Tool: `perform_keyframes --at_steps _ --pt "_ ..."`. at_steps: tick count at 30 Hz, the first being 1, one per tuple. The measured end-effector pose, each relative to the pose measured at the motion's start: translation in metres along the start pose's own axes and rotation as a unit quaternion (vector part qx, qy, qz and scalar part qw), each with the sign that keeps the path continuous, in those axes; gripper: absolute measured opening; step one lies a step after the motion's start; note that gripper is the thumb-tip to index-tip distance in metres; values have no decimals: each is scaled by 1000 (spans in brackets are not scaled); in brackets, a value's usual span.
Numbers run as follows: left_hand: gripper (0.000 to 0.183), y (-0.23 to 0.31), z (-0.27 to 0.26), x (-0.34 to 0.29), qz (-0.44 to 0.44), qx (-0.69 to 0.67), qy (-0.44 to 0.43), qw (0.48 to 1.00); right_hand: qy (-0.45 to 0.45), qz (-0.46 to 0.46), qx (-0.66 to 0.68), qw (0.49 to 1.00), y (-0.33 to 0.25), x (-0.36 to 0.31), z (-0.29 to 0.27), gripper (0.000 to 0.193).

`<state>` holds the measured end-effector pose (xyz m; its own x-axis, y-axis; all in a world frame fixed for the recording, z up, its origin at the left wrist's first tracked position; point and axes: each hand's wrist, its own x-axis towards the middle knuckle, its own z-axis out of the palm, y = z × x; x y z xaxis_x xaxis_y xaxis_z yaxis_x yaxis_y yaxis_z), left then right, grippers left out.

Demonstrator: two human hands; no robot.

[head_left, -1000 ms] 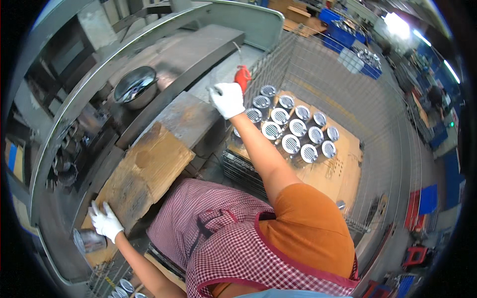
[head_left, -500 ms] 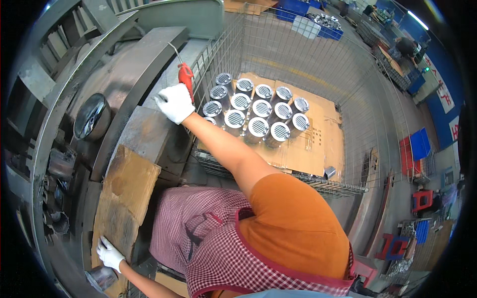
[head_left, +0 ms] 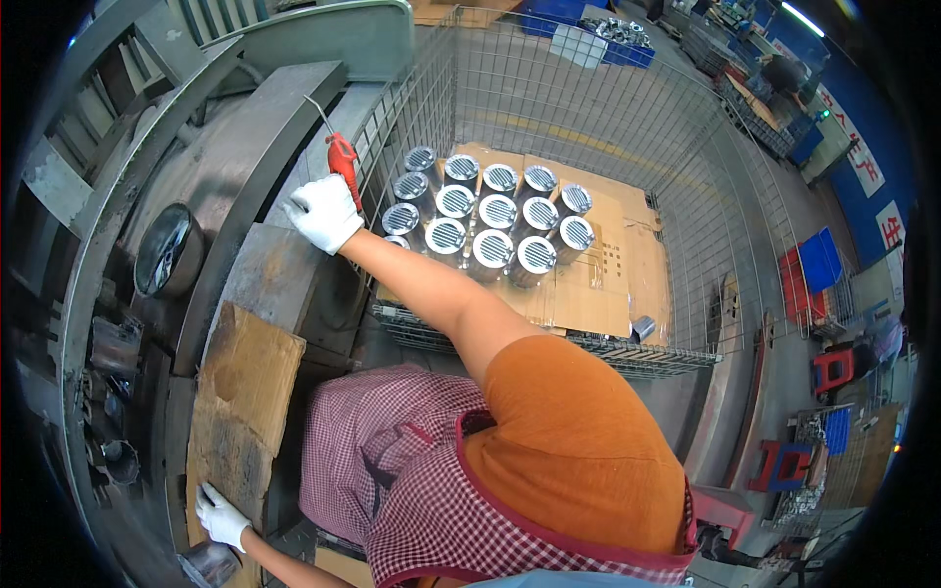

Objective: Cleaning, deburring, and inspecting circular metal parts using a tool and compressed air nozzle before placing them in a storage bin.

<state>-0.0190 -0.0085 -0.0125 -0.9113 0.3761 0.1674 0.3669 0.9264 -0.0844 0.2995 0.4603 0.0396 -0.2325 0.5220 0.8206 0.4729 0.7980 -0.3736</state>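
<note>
My right hand, in a white glove, is closed above a metal ledge left of the wire cage. What its curled fingers hold, if anything, is hidden. Close against its far side is a red air blow gun with a thin bent nozzle; its lower end passes beside the glove. My left hand, gloved too, lies with fingers stretched out on a worn wooden board. Near it, at the board's lower end, lies a metal cylinder. Several shiny cylinders with slotted tops stand upright on cardboard in the cage.
The wire cage has tall mesh sides. A round metal pot with small parts sits behind a steel rail on the left. One small cylinder lies at the cardboard's near right. Red stools and blue bins stand far right; other people work beyond.
The whole view has shifted slightly, so the cage and blow gun appear further left. Both hands keep nearly the same pose, left on the board, right beside the blow gun.
</note>
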Motion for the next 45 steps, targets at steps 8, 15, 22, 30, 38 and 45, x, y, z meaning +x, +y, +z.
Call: perform_keyframes --at_steps 8,15,22,30,38,45 --pt "58 18 -16 -16 -21 -7 223 975 15 4 1 1000 1 -1 4 28" --pt "58 3 4 -4 6 -19 312 950 10 10 4 1000 -2 0 1 28" --pt "51 4 -1 -5 20 -16 124 992 13 17 -7 1000 -2 -1 0 28" --pt "59 10 -1 -6 -16 -26 294 955 -2 15 -1 1000 -1 -1 -1 33" --pt "56 17 -14 -16 -22 -20 240 970 -21 10 -13 1000 5 -2 7 31" --pt "59 22 -20 -21 -34 -33 297 954 -41 20 -16 999 10 -3 9 29"
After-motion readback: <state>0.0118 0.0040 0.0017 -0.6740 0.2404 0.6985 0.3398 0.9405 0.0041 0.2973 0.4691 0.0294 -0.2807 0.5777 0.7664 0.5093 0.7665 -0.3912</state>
